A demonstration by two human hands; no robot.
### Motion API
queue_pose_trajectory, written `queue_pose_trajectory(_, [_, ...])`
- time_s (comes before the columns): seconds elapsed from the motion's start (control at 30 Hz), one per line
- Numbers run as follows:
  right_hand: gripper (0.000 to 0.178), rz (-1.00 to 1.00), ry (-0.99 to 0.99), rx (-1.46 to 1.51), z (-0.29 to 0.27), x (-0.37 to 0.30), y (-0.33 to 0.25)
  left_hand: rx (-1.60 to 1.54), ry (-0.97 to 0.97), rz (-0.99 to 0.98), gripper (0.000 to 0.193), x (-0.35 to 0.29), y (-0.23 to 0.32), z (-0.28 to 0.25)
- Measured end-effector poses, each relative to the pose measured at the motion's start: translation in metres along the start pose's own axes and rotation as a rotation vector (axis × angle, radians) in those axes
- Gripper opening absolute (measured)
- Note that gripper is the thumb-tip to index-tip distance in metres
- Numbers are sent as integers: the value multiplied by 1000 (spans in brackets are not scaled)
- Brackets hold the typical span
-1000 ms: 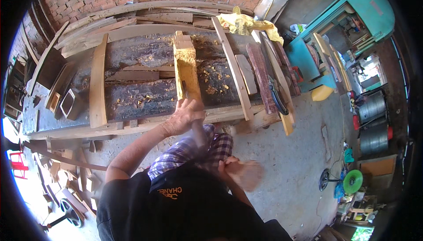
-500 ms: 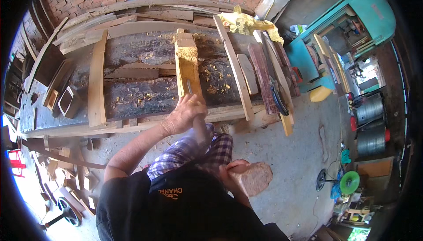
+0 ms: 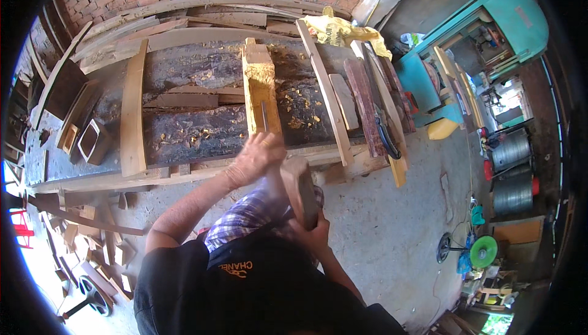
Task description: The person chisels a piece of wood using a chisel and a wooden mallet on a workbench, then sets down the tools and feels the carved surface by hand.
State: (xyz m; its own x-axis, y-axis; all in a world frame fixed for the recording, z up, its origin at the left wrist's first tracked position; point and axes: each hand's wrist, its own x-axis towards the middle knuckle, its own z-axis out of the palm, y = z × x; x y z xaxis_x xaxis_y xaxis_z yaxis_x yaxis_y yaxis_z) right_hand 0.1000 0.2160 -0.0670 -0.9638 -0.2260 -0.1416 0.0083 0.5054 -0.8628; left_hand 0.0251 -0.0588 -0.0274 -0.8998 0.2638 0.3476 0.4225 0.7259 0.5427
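My left hand (image 3: 260, 153) is closed around the handle of a chisel at the bench's near edge. The chisel's thin metal blade (image 3: 264, 114) points away from me, along a yellowish wooden block (image 3: 260, 78) with a hollow carved into its upper side. In my right hand (image 3: 313, 232) is a wooden mallet (image 3: 299, 189), a thick block raised just right of my left hand and close to the chisel's handle end. That handle is mostly hidden by my fingers and blurred. Yellow wood chips (image 3: 300, 111) lie scattered around the block.
The dark, rough workbench (image 3: 196, 124) carries a pale plank (image 3: 133, 108) on the left, and a handsaw (image 3: 386, 136) among boards on the right. A hollow wooden box (image 3: 93, 142) stands far left. Offcuts (image 3: 92, 237) litter the floor. A teal bandsaw (image 3: 514, 19) stands at right.
The mallet has swung from the lower right up and leftward, toward the chisel handle. My left hand and the carved block stay nearly where they were.
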Motion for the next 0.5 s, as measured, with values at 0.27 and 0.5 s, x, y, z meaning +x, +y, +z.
queue_pose_trajectory(0.27, [70, -81, 70, 262, -26, -32, 13, -25, 67, -18, 35, -9, -1, -3])
queue_pose_trajectory(0.5, [75, -46, -50, 217, -25, -26, 1, -26, 5, -22, 35, -8, -6, -5])
